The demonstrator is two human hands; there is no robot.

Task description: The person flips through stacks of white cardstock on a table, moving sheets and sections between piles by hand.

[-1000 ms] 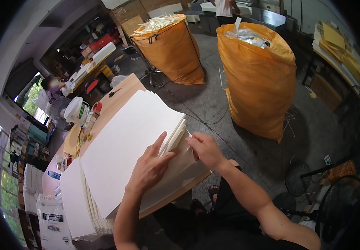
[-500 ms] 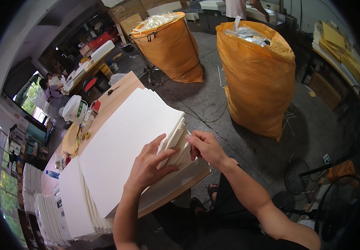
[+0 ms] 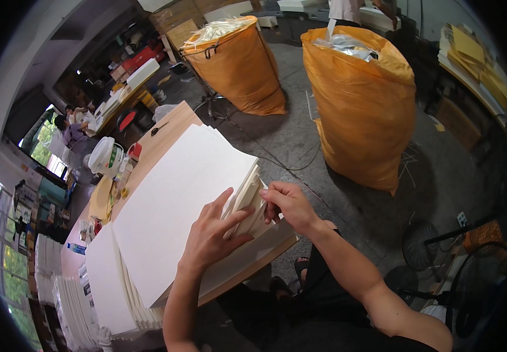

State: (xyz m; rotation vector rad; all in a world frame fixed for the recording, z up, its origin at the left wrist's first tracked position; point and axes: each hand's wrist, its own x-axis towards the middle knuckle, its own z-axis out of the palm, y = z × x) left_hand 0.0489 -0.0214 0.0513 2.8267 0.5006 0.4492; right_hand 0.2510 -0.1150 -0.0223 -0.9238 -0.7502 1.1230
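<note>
A thick stack of large white sheets lies on a wooden table. My left hand rests flat on the stack near its right edge, fingers spread, pressing the upper sheets down. My right hand pinches the fanned right edge of the stack, where several sheets are lifted and bent upward. A second, lower pile of white sheets lies to the left, partly under the main stack.
Two tall orange sacks stand on the concrete floor behind the table. A white bucket and small items sit at the table's far left. Stacked white sheets line the left. People work at a distant bench.
My right hand has shifted slightly along the stack's right edge and lifted the fanned sheets higher. My left hand has stayed pressed on top.
</note>
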